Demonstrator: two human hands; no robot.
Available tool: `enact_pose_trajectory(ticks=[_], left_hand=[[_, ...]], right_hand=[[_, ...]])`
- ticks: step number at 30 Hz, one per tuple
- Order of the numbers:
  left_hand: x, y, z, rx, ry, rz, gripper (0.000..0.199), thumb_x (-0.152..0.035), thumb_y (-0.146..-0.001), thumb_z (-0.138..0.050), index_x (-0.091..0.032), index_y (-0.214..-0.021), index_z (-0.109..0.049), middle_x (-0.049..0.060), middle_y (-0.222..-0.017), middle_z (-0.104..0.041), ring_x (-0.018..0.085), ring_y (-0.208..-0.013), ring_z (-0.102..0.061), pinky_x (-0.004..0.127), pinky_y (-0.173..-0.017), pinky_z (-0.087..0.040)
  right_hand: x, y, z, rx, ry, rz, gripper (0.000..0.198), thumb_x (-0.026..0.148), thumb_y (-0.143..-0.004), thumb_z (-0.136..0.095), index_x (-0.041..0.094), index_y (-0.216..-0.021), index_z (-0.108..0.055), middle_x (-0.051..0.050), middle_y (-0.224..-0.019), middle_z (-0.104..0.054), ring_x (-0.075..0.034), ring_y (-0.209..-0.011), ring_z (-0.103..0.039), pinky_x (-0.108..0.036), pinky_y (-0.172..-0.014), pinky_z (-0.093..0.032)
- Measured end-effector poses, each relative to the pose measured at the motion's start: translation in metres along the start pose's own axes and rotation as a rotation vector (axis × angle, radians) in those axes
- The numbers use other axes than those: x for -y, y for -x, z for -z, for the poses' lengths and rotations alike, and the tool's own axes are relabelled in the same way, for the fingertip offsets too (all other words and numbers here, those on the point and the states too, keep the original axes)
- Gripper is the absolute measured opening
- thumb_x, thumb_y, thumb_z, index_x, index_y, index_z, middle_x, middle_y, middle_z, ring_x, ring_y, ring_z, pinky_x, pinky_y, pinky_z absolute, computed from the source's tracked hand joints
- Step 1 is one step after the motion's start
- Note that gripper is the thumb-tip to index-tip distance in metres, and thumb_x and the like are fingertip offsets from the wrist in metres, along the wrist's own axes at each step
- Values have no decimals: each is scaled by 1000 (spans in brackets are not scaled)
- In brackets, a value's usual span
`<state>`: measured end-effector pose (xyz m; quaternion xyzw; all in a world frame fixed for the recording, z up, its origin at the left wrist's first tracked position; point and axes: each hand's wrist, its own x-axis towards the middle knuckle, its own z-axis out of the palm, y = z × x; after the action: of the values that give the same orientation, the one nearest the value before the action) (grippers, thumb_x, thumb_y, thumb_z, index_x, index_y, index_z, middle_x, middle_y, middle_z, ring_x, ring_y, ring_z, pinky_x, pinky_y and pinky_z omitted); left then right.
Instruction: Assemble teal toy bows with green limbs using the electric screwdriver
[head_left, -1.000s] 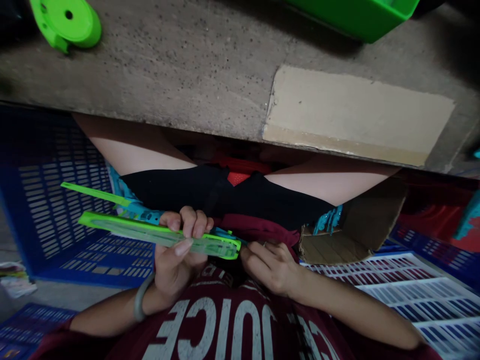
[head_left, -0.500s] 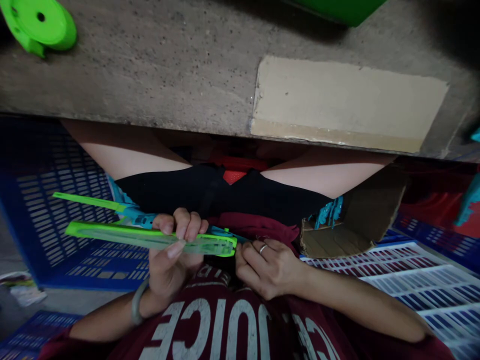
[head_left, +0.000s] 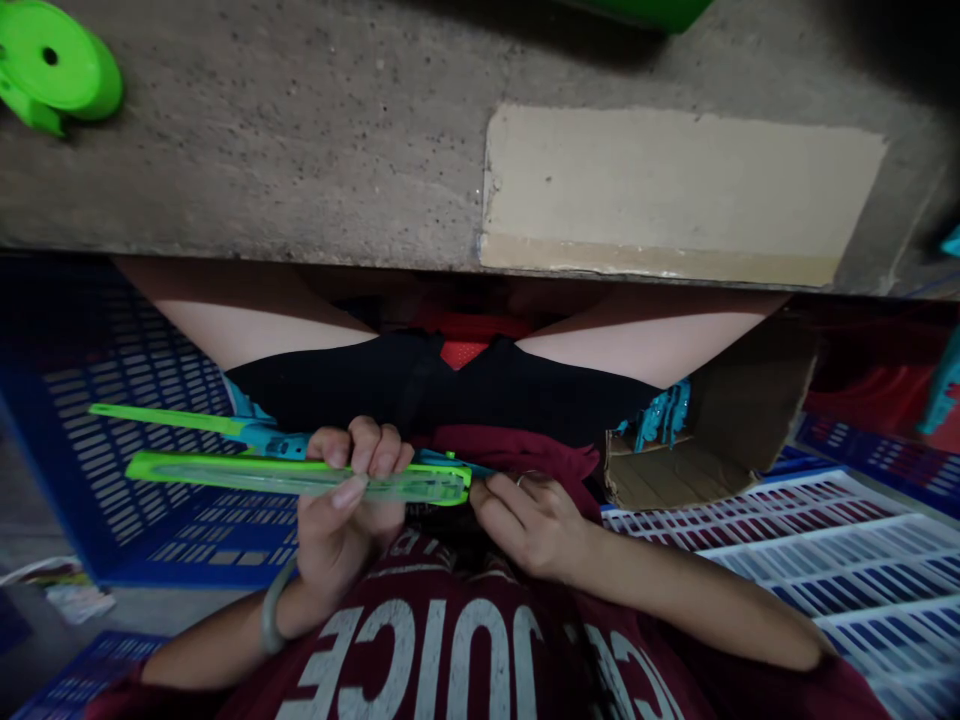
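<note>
1. Speckled tabletop (head_left: 300,130) crosses the upper view; I sit before it, and both hands work above my lap.
2. With my left hand (head_left: 330,540) I hold one long green-and-clear plastic piece (head_left: 240,474), thumb on the near side, fingers over the top edge. This grip is narrow and, I judge, firm, so that the piece lies almost level.
3. Behind it, one teal-and-green plastic strip (head_left: 262,437) passes under the same fingers; I cannot tell if the two are joined.
4. My right hand (head_left: 536,525) is curled at the piece's right end, fingertips close together; what they pinch, I cannot tell.
5. At left, one blue crate (head_left: 60,490) is near. At right, one cardboard box (head_left: 750,400) has several teal parts (head_left: 664,418), too overlapped for exact count; probably it is beside me for easy reach. Next to it is one white crate (head_left: 810,535).
6. Farther, on the tabletop: one cardboard sheet (head_left: 675,190), perhaps as a mat, and one round green part (head_left: 64,60).
</note>
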<state>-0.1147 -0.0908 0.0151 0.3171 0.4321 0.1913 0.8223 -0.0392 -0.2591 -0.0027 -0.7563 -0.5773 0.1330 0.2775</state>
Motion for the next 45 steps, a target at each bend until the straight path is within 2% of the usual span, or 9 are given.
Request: enact_pose_trajectory(ticks=[7, 12, 14, 17, 22, 29, 34, 41, 45], left_hand=[[-1, 0, -4, 21, -30, 3, 40, -25, -66, -77, -22, -73, -38, -6, -69, -24, 10, -58, -28, 17, -56, -40], [-1, 1, -4, -34, -14, 0, 42, -23, -62, -78, -21, -72, -37, -5, -69, -27, 9, -59, -29, 17, -57, -41], [-2, 2, -4, -56, -16, -5, 44, -23, -60, -80, -20, -71, -38, -5, -69, -29, 9, -60, -32, 18, -59, -43], [-2, 2, -2, -43, -25, -2, 44, -24, -59, -81, -20, -71, -38, -5, -68, -32, 9, -60, -35, 19, -60, -45], [-1, -3, -1, -32, -6, 29, 44, -25, -58, -81, -20, -70, -39, -6, -67, -32, 8, -59, -34, 19, -58, -45], [-1, -3, 0, -64, -1, 27, 48, -24, -55, -83, -20, -69, -37, -6, -66, -30, 8, -59, -32, 18, -58, -46], [0, -3, -2, -61, -21, 13, 46, -23, -57, -81, -20, -70, -37, -6, -67, -30, 8, -59, -34, 18, -59, -46], [3, -1, -1, -19, -21, -40, 42, -23, -59, -79, -20, -70, -39, -6, -67, -30, 8, -58, -32, 18, -58, -45], [2, -1, -1, -2, 2, -3, 41, -23, -60, -78, -20, -70, -38, -6, -67, -30, 8, -58, -31, 18, -58, -44]], right_hand=[[1, 12, -18, -18, -326, -157, 23, 14, -102, -39, 16, -86, -56, 1, -70, -56, -8, -56, -46, -22, -48, -32], [10, 8, -20, -79, -634, -429, 16, 21, -102, -45, 16, -90, -55, 2, -71, -57, -7, -59, -52, -17, -56, -40], [12, 6, -20, -80, -649, -434, 17, 21, -101, -45, 17, -88, -55, 1, -71, -57, -8, -59, -51, -18, -55, -39], [9, 4, -20, -50, -642, -417, 19, 20, -100, -45, 17, -85, -56, 0, -71, -56, -9, -59, -47, -20, -54, -35], [-3, 2, -20, 55, -1067, -633, 20, 29, -98, -52, 18, -82, -53, 5, -63, -49, -7, -54, -43, -18, -52, -37], [6, 6, -28, -117, -671, -406, 16, 19, -99, -45, 16, -88, -56, 1, -70, -57, -9, -58, -49, -20, -55, -38], [0, 5, -21, 22, -478, -307, 21, 20, -101, -41, 16, -89, -58, -1, -75, -62, -10, -60, -52, -22, -55, -37], [-11, 25, -2, 51, -579, -357, 10, 19, -100, -48, 18, -94, -56, 1, -72, -61, -9, -60, -54, -21, -56, -38], [-22, 27, -12, -31, -600, -203, 8, 17, -99, -50, 17, -94, -57, 0, -72, -61, -10, -62, -54, -22, -57, -39]])
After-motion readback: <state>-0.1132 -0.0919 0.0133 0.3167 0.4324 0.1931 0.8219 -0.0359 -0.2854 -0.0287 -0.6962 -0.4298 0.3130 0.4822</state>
